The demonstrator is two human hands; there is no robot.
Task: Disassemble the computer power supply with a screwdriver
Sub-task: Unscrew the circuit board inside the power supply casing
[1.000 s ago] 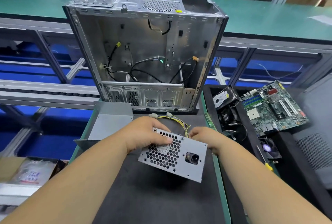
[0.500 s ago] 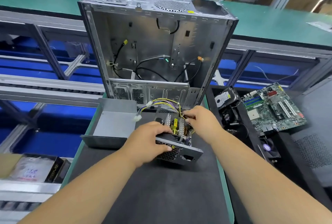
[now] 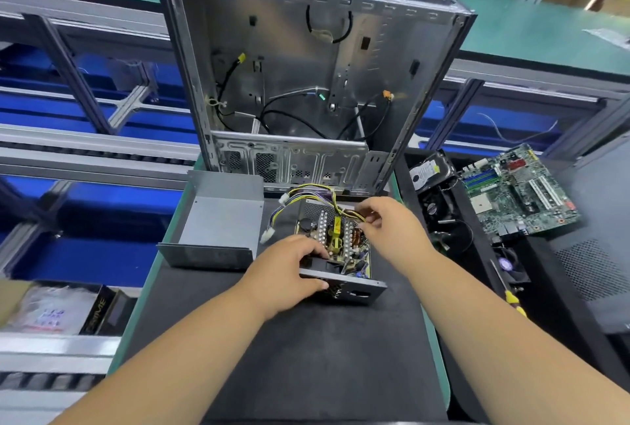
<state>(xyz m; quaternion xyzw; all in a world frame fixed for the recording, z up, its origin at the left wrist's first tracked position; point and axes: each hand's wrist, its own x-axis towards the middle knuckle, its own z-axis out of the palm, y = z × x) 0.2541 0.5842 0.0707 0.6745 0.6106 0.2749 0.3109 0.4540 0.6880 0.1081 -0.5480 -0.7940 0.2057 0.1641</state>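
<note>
**Cover off, hands in the wiring**

The power supply sits open on the black mat at the middle of the surface, just in front of the upright computer case. Its grey cover lies just beside it on the left, already separated. The left hand clamps the near metal wall, fingers curled over the top edge and thumb under, gripping the housing. The right hand hovers at the far right corner, fingers pinched in around the yellow and black wires; whether it truly grips them or only touches is hard to tell.

The job now looks like freeing the circuit board from its shell. Best practice: keep that left grip firm so the box does not skid, lift the wire bundle clear of the board's corners so the screws show, and stay off the bare components, which may hold charge. The screwdriver with the yellow handle lies well apart on the right, beside the small fan, so the right hand needs to let go and fetch it. Motherboard and hard drive wait at the right.
</note>
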